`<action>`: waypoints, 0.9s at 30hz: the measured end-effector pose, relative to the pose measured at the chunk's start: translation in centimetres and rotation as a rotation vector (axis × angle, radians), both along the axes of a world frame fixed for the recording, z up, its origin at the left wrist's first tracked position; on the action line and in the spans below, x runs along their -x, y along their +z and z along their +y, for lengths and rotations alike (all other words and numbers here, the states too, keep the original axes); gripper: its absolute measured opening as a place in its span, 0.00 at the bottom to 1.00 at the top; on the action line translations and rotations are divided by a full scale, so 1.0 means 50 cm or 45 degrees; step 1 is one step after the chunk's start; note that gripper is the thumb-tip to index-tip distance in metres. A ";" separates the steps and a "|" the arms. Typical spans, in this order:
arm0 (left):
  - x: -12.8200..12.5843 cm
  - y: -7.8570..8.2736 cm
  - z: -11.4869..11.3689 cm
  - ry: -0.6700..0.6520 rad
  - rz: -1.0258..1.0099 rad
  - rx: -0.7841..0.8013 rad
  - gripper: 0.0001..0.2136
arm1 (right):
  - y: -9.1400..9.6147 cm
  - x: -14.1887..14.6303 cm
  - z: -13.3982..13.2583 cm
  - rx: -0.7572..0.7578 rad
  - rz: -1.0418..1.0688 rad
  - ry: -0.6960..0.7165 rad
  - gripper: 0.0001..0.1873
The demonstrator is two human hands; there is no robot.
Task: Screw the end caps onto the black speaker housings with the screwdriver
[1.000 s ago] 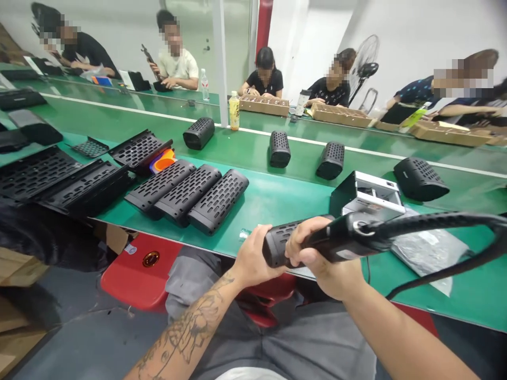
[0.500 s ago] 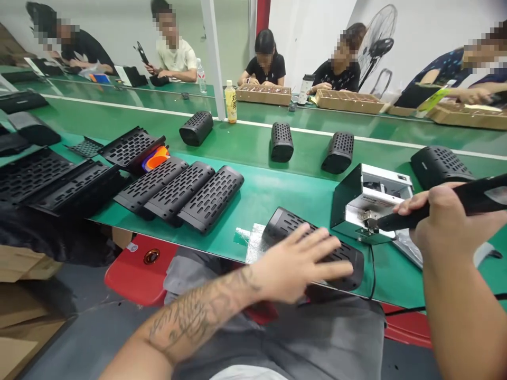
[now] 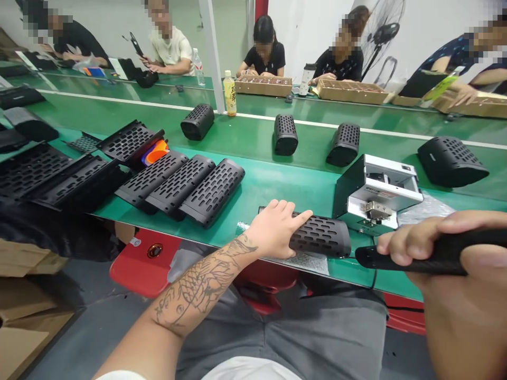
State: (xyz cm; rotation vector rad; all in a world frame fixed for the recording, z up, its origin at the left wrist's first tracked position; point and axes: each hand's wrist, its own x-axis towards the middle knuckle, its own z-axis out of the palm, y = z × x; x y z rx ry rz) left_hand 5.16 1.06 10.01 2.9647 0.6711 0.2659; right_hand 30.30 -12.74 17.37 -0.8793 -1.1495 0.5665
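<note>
My left hand [image 3: 273,229] is spread over the left part of a black slotted housing [image 3: 322,235], its fingers over the far edge and the thumb side at the near edge. The housing lies lengthwise near the table's front edge, on a piece of silvery bubble wrap [image 3: 307,262]. My right hand [image 3: 428,253] is closed around a black electric screwdriver [image 3: 439,253], held almost level. Its front end points left, close to the housing's right end; the thin bit is hard to make out. Behind stands a screw feeder [image 3: 376,195], black and white.
Three slotted housings [image 3: 214,192] lie side by side at left, near open black shells [image 3: 79,182] and an orange-and-blue roll [image 3: 156,153]. Several more housings [image 3: 285,134] stand on the green belt. A cable [image 3: 374,272] hangs by the feeder. Co-workers [image 3: 263,50] sit opposite.
My right hand has brought the screwdriver from the feeder toward me, down to the housing's right end. My left hand has closed on the housing, which now lies straighter across.
</note>
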 end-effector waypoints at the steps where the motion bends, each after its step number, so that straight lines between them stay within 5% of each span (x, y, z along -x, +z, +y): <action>1: -0.001 0.001 0.002 0.000 0.002 0.004 0.49 | 0.002 0.013 0.007 -0.015 -0.049 0.037 0.12; 21: -0.014 0.036 0.006 0.080 0.218 0.124 0.50 | -0.016 0.009 0.047 0.167 -0.186 0.416 0.12; 27: -0.014 0.037 0.004 0.078 0.247 0.132 0.49 | -0.017 0.024 0.036 0.198 -0.242 0.377 0.12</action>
